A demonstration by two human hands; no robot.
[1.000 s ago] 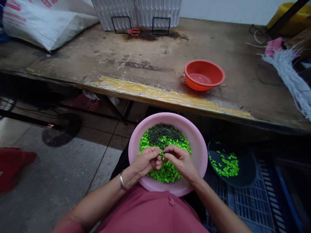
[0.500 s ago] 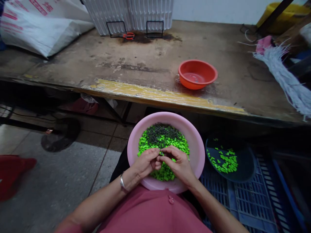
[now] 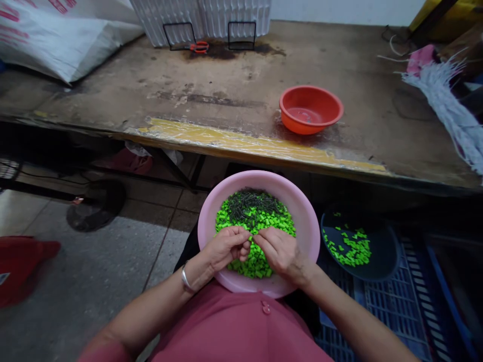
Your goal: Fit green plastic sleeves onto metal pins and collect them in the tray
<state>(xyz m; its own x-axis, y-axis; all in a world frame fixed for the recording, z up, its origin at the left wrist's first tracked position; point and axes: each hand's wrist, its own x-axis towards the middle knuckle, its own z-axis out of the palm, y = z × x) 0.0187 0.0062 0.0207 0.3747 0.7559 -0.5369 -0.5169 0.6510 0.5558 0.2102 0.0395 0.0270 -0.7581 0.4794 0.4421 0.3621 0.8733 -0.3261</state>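
Note:
A pink basin (image 3: 307,236) rests on my lap, holding many small bright-green pieces (image 3: 260,264) that look like short plastic bits. Thin dark pin-like pieces (image 3: 252,203) lie heaped on their far side. Over the middle of the basin my left hand (image 3: 228,246) is closed in a pinch, a small green piece showing at its fingertips. My right hand (image 3: 281,254) meets it there, thumb and fingers pressed together; what they grip is too small to make out.
An orange-red bowl (image 3: 311,113) stands on the worn bench (image 3: 226,75), with orange-handled scissors (image 3: 199,47) farther back. To the right, a dark basin (image 3: 385,256) with scattered green pieces sits on a blue crate (image 3: 392,306). White strings (image 3: 445,95) lie at the bench's right.
My right hand has turned, its back now facing up more and its fingers closer together. The left hand stays nearly in place. The whole view has shifted slightly.

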